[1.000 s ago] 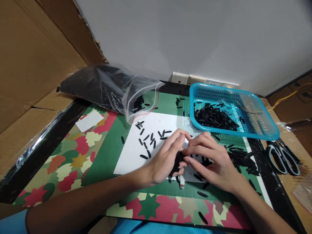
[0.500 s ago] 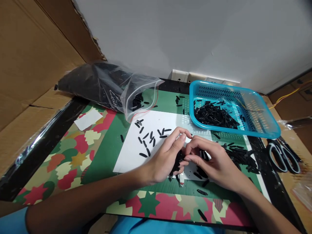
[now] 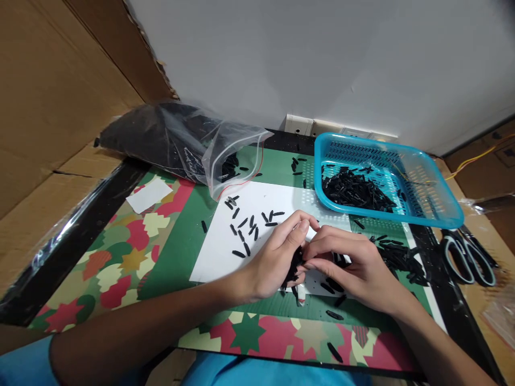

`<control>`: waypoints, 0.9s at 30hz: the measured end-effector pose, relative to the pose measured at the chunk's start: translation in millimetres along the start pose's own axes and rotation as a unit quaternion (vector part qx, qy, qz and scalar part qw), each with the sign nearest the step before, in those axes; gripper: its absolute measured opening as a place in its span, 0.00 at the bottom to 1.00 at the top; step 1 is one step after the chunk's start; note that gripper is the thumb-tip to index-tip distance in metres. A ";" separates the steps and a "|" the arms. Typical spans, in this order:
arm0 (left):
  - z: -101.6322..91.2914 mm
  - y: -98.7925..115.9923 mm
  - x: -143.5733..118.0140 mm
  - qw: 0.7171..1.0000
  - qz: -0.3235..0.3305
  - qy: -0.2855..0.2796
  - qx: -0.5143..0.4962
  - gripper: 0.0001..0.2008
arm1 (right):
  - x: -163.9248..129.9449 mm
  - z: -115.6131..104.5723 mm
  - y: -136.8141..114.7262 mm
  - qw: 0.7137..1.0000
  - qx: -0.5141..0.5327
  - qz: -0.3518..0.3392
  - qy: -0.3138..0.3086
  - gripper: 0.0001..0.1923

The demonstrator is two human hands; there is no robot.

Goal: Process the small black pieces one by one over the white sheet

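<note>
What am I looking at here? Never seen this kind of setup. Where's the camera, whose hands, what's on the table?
There's no robot here: these are one person's bare hands. A single head-worn camera takes every picture, looking forward and down.

The left hand holds a bunch of slender black pieces. The right hand has its thumb and fingertips at that bunch; whether they grip a piece is unclear.

On the table, more such pieces lie scattered on a white sheet and the green surface around it. Behind the hands are an open clear bag with dark contents and, to the right, a blue basket holding more black pieces. Scissors lie at far right.
</note>
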State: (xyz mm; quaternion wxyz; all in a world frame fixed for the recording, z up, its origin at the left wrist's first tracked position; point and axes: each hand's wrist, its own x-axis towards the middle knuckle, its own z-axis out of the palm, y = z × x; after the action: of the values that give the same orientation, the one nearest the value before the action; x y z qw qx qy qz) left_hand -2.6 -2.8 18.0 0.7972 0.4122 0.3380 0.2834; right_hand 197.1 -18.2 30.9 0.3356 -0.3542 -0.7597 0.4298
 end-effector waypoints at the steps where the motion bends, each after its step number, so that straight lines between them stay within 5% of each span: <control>1: 0.2 0.3 0.0 1.000 0.000 0.000 0.001 0.20 | 0.2 0.5 0.4 1.000 -0.003 0.004 0.003 0.02; 18: 2.3 0.6 -0.8 1.000 0.008 0.007 0.000 0.19 | 4.0 3.9 -2.6 0.998 -0.057 -0.017 0.027 0.03; 27: 0.8 -2.0 4.6 0.999 0.004 -0.003 -0.036 0.19 | 0.9 1.6 -0.7 0.982 -0.098 -0.050 0.153 0.05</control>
State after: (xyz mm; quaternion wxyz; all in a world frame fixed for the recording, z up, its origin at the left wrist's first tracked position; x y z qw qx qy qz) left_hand 1.2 -0.8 15.3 0.8112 0.3856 0.3238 0.2972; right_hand 195.1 -18.4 31.1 0.4324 -0.4087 -0.7544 0.2772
